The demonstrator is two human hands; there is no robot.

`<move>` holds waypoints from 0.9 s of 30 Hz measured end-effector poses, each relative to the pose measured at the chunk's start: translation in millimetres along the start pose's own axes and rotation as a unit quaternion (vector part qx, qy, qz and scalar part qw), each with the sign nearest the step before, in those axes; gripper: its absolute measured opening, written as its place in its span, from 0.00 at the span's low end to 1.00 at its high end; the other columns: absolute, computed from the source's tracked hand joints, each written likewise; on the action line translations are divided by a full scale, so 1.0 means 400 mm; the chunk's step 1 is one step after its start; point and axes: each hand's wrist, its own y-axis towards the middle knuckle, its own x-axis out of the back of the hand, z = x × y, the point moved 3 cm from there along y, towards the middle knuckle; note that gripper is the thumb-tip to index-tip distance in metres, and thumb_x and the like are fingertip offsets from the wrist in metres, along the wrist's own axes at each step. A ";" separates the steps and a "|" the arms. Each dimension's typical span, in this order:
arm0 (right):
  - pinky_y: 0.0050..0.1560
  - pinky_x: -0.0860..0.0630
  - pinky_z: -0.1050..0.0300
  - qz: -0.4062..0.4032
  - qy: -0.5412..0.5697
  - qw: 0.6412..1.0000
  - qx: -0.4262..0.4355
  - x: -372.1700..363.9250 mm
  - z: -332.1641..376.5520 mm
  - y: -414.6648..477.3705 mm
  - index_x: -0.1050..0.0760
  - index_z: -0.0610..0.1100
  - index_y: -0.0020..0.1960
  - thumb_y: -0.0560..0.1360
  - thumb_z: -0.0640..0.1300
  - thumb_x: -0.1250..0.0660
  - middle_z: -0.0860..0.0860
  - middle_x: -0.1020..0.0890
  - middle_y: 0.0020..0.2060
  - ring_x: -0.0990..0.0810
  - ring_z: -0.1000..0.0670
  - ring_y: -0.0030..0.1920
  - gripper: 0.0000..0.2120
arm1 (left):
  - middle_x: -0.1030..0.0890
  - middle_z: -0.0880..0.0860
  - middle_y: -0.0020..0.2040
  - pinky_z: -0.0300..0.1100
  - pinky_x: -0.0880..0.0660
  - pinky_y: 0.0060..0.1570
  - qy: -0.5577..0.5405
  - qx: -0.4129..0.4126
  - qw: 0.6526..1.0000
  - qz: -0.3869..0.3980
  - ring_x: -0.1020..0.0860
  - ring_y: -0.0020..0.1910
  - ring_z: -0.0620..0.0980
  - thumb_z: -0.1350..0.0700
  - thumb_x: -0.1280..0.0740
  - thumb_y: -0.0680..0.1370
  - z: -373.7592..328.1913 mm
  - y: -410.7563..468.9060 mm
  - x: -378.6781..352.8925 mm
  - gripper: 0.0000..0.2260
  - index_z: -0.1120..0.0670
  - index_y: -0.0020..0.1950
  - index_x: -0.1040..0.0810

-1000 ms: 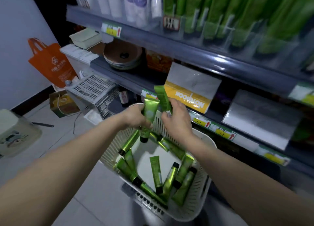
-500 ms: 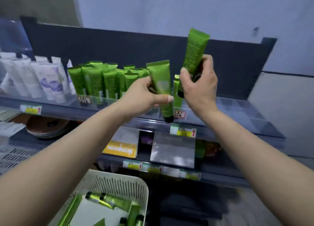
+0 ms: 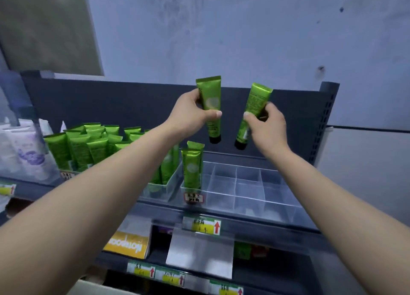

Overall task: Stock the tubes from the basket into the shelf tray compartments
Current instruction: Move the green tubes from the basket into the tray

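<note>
Holding two green tubes cap-down over a shop shelf, a person is gripping one in each of two bare hands. The left hand (image 3: pixel 188 113) is wrapping thumb and fingers round the middle of the first tube (image 3: pixel 209 92), while the right hand (image 3: pixel 269 128) is pinching the second tube (image 3: pixel 258 99), which is tilting slightly. The hands are hovering apart, and the two tubes are not touching each other. Both are hanging above a clear divided tray (image 3: pixel 248 198) on the top shelf, where a third tube (image 3: pixel 192 166) is standing upright, alone, in the leftmost column. Its row is hard to tell through the see-through walls, and the compartments cannot be counted for sure. Just left of it, a second clear tray (image 3: pixel 165 191) is holding more green tubes, partly hidden behind the left forearm. Farther left, a packed cluster of green tubes (image 3: pixel 88 143) is overlapping too tightly to count, beside blurred white tubes (image 3: pixel 26 155) being cut off by the frame's edge. One price tag (image 3: pixel 203 224) is showing on the top shelf's lip, and three lower tags (image 3: pixel 142 270) are lining the shelf below, the last one cut off. A yellow notebook (image 3: pixel 126 246) is lying beneath.
</note>
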 end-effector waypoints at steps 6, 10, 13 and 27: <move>0.42 0.25 0.59 0.073 0.010 0.997 -0.017 -0.052 -0.073 0.070 0.25 0.45 0.47 0.73 0.40 0.33 0.52 0.19 0.40 0.22 0.53 0.39 0.04 | 0.18 0.52 0.46 0.41 0.24 0.51 0.056 0.068 0.996 0.014 0.19 0.46 0.49 0.64 0.25 0.66 0.080 0.079 -0.026 0.16 0.56 0.51 0.23; 0.47 0.24 0.52 0.121 0.020 0.992 -0.020 -0.089 -0.099 0.094 0.25 0.47 0.44 0.72 0.40 0.32 0.50 0.19 0.40 0.21 0.49 0.43 0.03 | 0.20 0.52 0.39 0.41 0.25 0.45 0.108 0.120 0.986 0.038 0.22 0.38 0.49 0.64 0.25 0.67 0.115 0.097 -0.027 0.09 0.55 0.41 0.23; 0.50 0.21 0.45 0.160 0.027 0.986 -0.033 -0.124 -0.119 0.102 0.24 0.47 0.41 0.71 0.43 0.32 0.48 0.18 0.39 0.19 0.46 0.43 0.01 | 0.20 0.53 0.37 0.44 0.24 0.44 0.151 0.155 0.974 0.064 0.22 0.36 0.50 0.62 0.25 0.67 0.141 0.095 -0.023 0.07 0.55 0.38 0.22; 0.54 0.21 0.40 0.316 0.021 0.945 -0.088 -0.244 -0.188 0.072 0.20 0.45 0.41 0.73 0.41 0.30 0.45 0.16 0.41 0.17 0.45 0.44 0.02 | 0.23 0.48 0.33 0.31 0.31 0.32 0.285 0.166 0.937 0.117 0.28 0.32 0.43 0.62 0.32 0.74 0.143 0.059 0.005 0.05 0.56 0.47 0.17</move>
